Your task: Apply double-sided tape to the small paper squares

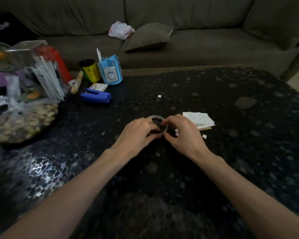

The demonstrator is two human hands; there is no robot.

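Fingers (170,120) of left hand (138,131) and right hand (184,133) grip a thin translucent tape ring (156,116), near rim hidden; tiny white paper squares (204,136) lie beside it.

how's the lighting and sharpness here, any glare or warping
Head view: dim light; bright glare on the table at lower left; the plastic bag at far left is smeared; wide-angle warp bows the sofa; left hand, right hand and tape roll read clearly.

both hands' fingertips hide the tape roll (158,125)'s near edge; left clutter blurs.
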